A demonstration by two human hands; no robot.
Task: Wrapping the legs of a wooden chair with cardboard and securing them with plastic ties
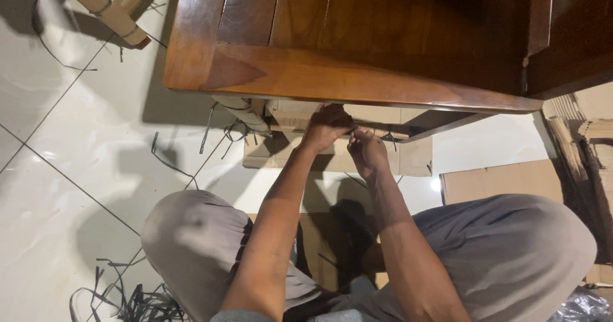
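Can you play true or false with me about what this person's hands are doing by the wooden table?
1. Both hands are up under the edge of the wooden table. True: the left hand and right hand meet there.
2. The floor is covered in green carpet. False: it is white tile.
3. Black strap pieces lie on the floor. True.
4. The person is standing up tall. False: they squat, grey-trousered knees bent.
5. Cardboard lies under the table. True.
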